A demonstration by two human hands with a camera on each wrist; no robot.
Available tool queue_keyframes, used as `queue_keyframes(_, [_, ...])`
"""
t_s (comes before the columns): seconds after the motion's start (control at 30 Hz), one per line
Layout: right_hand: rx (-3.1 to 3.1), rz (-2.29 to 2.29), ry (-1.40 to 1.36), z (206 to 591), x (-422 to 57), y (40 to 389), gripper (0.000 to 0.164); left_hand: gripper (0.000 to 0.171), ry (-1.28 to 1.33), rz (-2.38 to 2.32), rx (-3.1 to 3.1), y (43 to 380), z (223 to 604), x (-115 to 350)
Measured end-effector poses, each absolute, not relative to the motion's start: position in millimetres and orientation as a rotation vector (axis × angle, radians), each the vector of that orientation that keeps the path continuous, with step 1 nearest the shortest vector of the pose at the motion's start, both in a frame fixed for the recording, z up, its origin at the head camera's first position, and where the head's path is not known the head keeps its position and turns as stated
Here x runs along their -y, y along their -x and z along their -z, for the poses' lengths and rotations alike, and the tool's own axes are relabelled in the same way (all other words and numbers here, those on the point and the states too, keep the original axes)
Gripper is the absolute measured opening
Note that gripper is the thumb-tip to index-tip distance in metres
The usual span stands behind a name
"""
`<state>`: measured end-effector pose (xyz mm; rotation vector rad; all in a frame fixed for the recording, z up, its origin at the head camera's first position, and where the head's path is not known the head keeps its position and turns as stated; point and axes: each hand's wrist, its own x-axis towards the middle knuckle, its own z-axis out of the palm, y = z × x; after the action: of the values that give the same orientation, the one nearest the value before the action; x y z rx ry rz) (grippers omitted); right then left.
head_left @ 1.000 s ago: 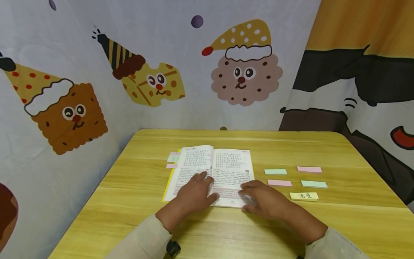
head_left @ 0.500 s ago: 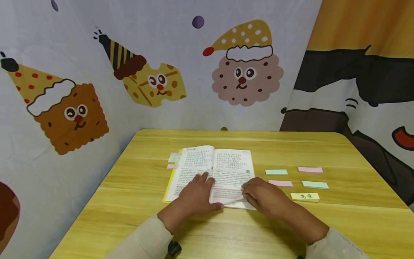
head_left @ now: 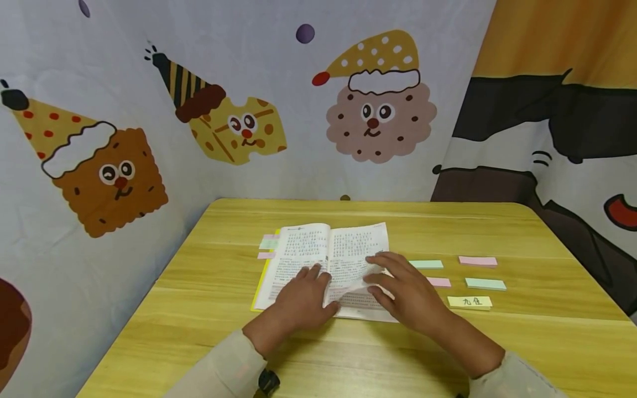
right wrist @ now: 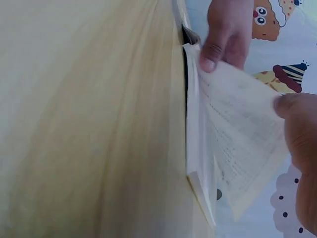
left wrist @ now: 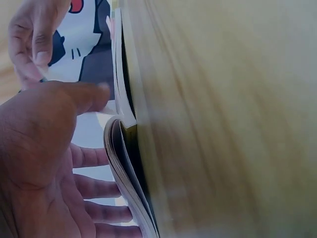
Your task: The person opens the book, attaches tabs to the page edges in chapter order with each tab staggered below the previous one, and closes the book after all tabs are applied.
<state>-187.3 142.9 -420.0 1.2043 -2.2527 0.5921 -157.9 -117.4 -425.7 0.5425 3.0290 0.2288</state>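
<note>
An open book (head_left: 301,246) with printed text lies on the wooden table. My left hand (head_left: 302,301) rests spread on its left page, the thumb near the gutter at the bottom. With my right hand (head_left: 410,293) I hold the lower outer corner of a right-hand page, which is raised from the block. In the right wrist view this lifted page (right wrist: 247,134) slants up, its corner at my right thumb (right wrist: 286,105). My right fingers cover part of the page in the head view. Pink and green tabs (head_left: 267,243) stick out at the book's left edge.
Right of the book lie green strips (head_left: 485,284) and pink strips (head_left: 478,260), plus a yellow pad (head_left: 469,302) with handwriting. My right hand partly covers one pink strip. A cartoon-printed cloth (head_left: 308,182) hangs behind the table (head_left: 318,359).
My right hand has gone from lying at the page's lower right to lifting its corner; the page now bows upward and its top edge has risen. The left hand stays nearly in place.
</note>
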Motion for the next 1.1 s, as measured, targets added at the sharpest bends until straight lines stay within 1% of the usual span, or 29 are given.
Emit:
queue_keyframes(0.1, [2.284,-0.602,-1.106,420,-145,187,0.043,0.057,-0.544,-0.264,-3.048,158,425,118])
queue_keyframes(0.2, [2.348,-0.606,-1.066,422,-147,187,0.051,0.062,-0.501,-0.327,-3.045,160,424,118])
queue_keyframes(0.3, [2.453,-0.580,-1.122,426,-148,187,0.051,0.064,-0.459,-0.409,-3.054,162,425,119])
queue_keyframes(0.37, [2.545,-0.555,-1.167,429,-148,186,0.047,0.059,-0.439,-0.493,-3.071,164,426,120])
queue_keyframes(0.47, [2.673,-0.553,-1.202,434,-149,184,0.047,0.051,-0.443,-0.606,-3.103,166,427,121])
queue_keyframes(0.53, [2.735,-0.557,-1.206,436,-149,184,0.049,0.051,-0.442,-0.674,-3.120,166,427,121])
queue_keyframes(0.7, [2.812,-0.551,-1.221,438,-149,184,0.051,0.065,-0.407,-0.732,-3.191,166,427,121])
queue_keyframes(0.97, [2.812,-0.527,-1.260,442,-151,184,0.044,0.095,-0.317,-0.620,-3.335,161,426,121])
queue_keyframes(1.1, [2.819,-0.494,-1.261,443,-152,184,0.041,0.099,-0.286,-0.581,-3.385,161,426,122])
